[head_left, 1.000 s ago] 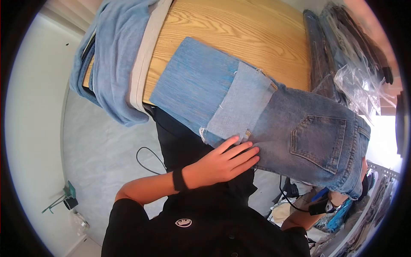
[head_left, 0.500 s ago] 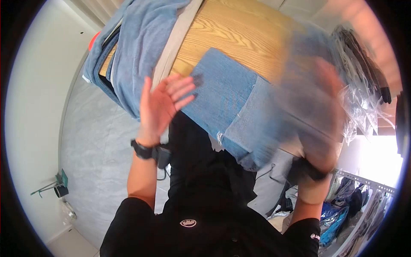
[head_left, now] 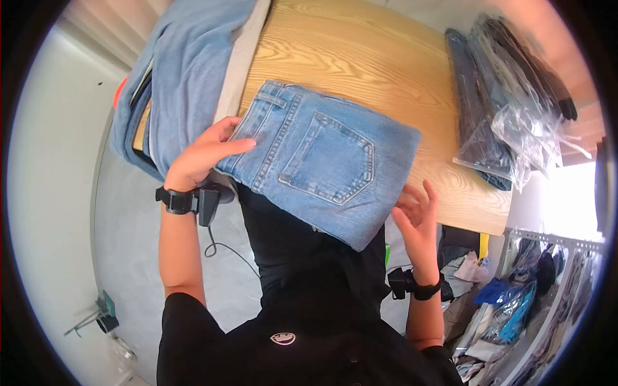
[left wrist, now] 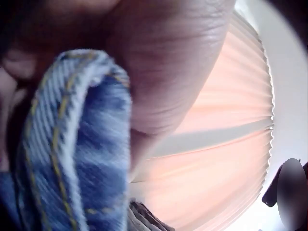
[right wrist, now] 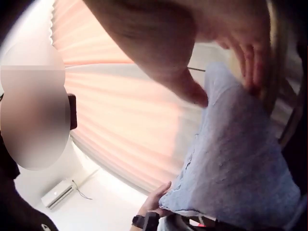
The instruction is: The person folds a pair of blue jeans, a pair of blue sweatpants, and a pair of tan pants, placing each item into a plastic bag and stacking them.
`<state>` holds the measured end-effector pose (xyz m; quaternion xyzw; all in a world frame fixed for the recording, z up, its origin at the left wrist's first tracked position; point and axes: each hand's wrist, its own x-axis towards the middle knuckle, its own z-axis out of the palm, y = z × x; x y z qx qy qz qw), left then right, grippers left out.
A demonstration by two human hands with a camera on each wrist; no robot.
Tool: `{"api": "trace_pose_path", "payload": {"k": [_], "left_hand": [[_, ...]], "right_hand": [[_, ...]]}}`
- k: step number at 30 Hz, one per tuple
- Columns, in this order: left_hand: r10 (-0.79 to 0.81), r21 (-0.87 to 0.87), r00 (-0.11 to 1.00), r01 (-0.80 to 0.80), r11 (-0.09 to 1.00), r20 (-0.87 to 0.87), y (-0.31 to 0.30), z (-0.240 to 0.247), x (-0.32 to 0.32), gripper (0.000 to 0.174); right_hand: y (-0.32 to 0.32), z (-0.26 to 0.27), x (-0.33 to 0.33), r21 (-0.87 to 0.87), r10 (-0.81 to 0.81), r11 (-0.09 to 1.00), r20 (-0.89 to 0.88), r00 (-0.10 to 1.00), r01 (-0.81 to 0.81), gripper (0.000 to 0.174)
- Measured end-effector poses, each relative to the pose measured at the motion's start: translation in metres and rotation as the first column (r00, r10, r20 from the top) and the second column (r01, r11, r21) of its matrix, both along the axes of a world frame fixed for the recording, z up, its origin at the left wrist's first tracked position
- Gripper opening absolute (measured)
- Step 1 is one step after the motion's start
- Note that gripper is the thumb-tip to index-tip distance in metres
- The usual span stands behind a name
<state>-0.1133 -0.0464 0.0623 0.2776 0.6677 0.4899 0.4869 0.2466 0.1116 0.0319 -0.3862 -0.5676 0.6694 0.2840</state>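
Folded blue jeans (head_left: 328, 154) with a back pocket on top lie at the table's near edge, their near part out past it. At the waistband end my left hand (head_left: 205, 153) grips them, thumb on top and fingers at the far side. The left wrist view shows the denim waistband (left wrist: 67, 139) held against the palm (left wrist: 159, 62). Beside the folded end, my right hand (head_left: 418, 215) has its fingers spread and bent; in the right wrist view the hand (right wrist: 192, 43) is around the denim's corner (right wrist: 231, 144), and contact is hard to tell.
The wooden table (head_left: 360, 51) extends beyond the jeans. Light blue cloth (head_left: 193, 64) drapes over its left side. Bagged dark garments (head_left: 483, 109) lie at its right. A rack (head_left: 547, 309) with bagged clothes stands at the lower right. A cable (head_left: 232, 251) hangs below the table.
The jeans, earlier stretched out with a darker section at the right, are now a compact bundle with the pocket upward. My left hand has taken the waistband end; my right hand has come nearer my body.
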Motion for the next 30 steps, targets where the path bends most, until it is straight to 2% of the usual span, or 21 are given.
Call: {"api": "trace_pose_path", "payload": {"k": [2,3,5,7,9,10,12,13,14,15,16,17,19,20,21,22,23,25,26,28,30], "left_hand": [[0.010,0.011,0.994,-0.012,1.000,0.109,0.008,0.003,0.000,0.054],[-0.043,0.014,0.988,0.042,0.999,0.145,0.010,0.001,0.001,0.055],[-0.142,0.021,0.968,0.141,0.990,0.208,0.012,-0.008,0.005,0.058],[0.029,0.094,0.957,-0.059,0.994,0.290,0.009,-0.013,0.019,0.051],[0.221,0.131,0.870,-0.306,0.943,0.441,0.004,-0.015,0.042,0.046],[0.267,0.223,0.877,-0.376,0.900,0.399,0.000,0.000,0.070,0.042],[0.439,0.068,0.816,-0.497,0.865,0.375,0.006,-0.023,0.096,0.043],[0.398,0.081,0.816,-0.470,0.879,0.420,0.003,-0.035,0.112,0.043],[0.150,-0.008,0.891,-0.162,0.987,0.428,-0.007,-0.022,0.125,0.042],[-0.199,-0.097,0.890,0.259,0.961,0.409,-0.013,-0.011,0.111,0.039],[-0.442,-0.080,0.805,0.510,0.856,0.396,-0.019,-0.004,0.107,0.032],[-0.554,-0.121,0.756,0.623,0.773,0.348,-0.021,0.011,0.103,0.023],[-0.367,-0.008,0.925,0.369,0.929,0.097,-0.023,0.030,0.101,0.016],[-0.121,0.176,0.987,0.138,0.975,-0.105,-0.021,0.024,0.101,0.013],[0.097,0.125,0.939,-0.059,0.990,-0.329,-0.011,0.027,0.101,0.017],[0.191,0.213,0.775,-0.074,0.974,-0.603,0.005,0.029,0.100,0.022],[0.287,0.302,0.524,-0.060,0.951,-0.802,0.018,0.029,0.100,0.027],[0.177,0.192,0.418,-0.006,0.981,-0.891,0.029,0.019,0.097,0.035],[0.121,0.136,0.363,0.015,0.991,-0.924,0.035,0.011,0.096,0.040],[0.055,0.074,0.415,0.028,0.997,-0.908,0.039,-0.012,0.090,0.042],[0.001,0.015,0.477,0.024,1.000,-0.879,0.039,-0.022,0.084,0.043]], "right_hand": [[-0.002,0.005,-0.011,0.059,0.127,0.989,0.121,0.985,-0.134,0.088],[0.000,0.008,-0.015,0.082,0.189,0.975,0.181,0.965,-0.207,0.089],[0.023,-0.008,-0.022,0.390,0.207,0.876,0.229,0.951,-0.284,0.085],[0.061,0.009,-0.042,0.388,0.261,0.873,0.142,0.955,-0.296,0.082],[0.094,0.055,-0.065,0.335,0.163,0.917,0.181,0.970,-0.216,0.074],[0.112,0.059,-0.073,0.324,0.185,0.911,0.237,0.954,-0.257,0.070],[0.149,0.067,-0.080,0.310,0.226,0.889,0.344,0.911,-0.338,0.064],[0.166,0.052,-0.077,0.328,0.263,0.843,0.439,0.859,-0.426,0.063],[0.191,0.022,-0.074,0.343,0.283,0.789,0.533,0.798,-0.509,0.061],[0.203,0.004,-0.071,0.333,0.296,0.739,0.621,0.726,-0.586,0.060],[0.196,0.003,-0.072,0.380,0.267,0.760,0.556,0.787,-0.527,0.058],[0.191,0.005,-0.072,0.413,0.216,0.771,0.546,0.809,-0.485,0.059],[0.179,0.006,-0.069,0.468,0.113,0.790,0.523,0.845,-0.396,0.059],[0.179,0.002,-0.063,0.430,0.137,0.831,0.456,0.880,-0.352,0.058],[0.181,-0.001,-0.057,0.392,0.154,0.866,0.382,0.911,-0.311,0.057],[0.183,-0.004,-0.054,0.351,0.168,0.895,0.303,0.938,-0.274,0.056],[0.179,-0.002,-0.049,0.369,0.169,0.894,0.251,0.953,-0.256,0.051],[0.166,0.011,-0.037,0.406,0.168,0.889,0.141,0.976,-0.212,0.041],[0.163,0.019,-0.037,0.577,0.156,0.774,0.225,0.962,-0.261,0.037],[0.156,0.028,-0.034,0.806,0.075,0.458,0.384,0.920,-0.374,0.031],[0.161,0.020,-0.030,0.801,0.019,0.454,0.429,0.903,-0.390,0.027]]}}
